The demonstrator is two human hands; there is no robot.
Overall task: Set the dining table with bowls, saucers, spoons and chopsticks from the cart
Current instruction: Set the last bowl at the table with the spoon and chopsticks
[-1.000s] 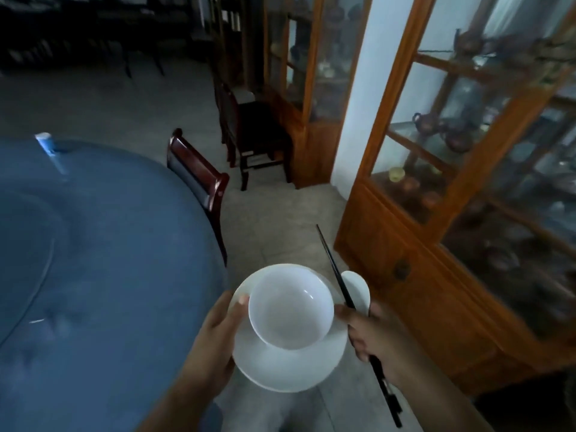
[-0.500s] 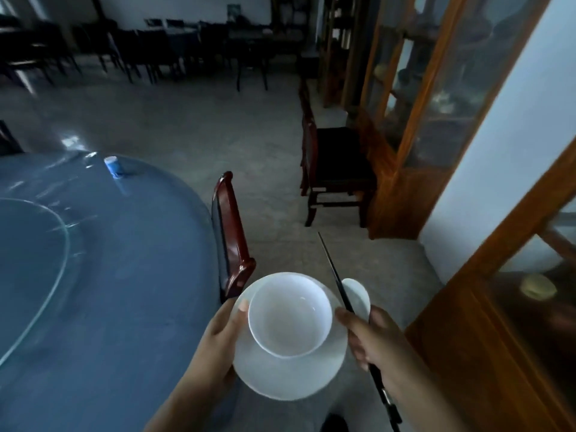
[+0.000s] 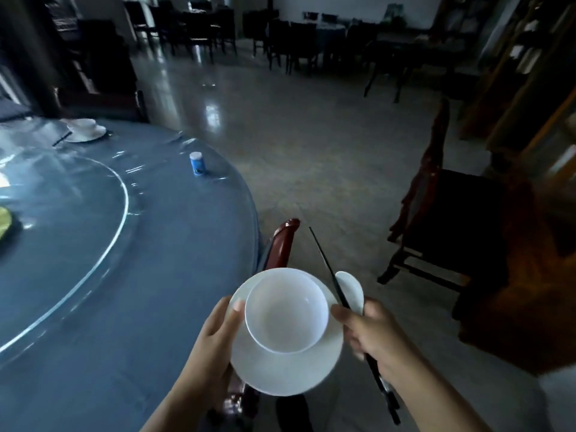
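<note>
White bowl (image 3: pixel 286 313) upright on white saucer (image 3: pixel 280 372), white spoon (image 3: pixel 350 286) beside black chopsticks (image 3: pixel 324 260)

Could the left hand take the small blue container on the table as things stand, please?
Probably not: the left hand is holding the saucer with the bowl, and the small blue container stands well beyond it.

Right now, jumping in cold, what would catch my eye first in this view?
A white bowl on a saucer, low centre: the left hand grips the saucer's left rim, the right hand holds black chopsticks and a white spoon beside it. Left of them spreads the round blue table, with a small blue jar near its edge and one place setting laid at its far side.
</note>
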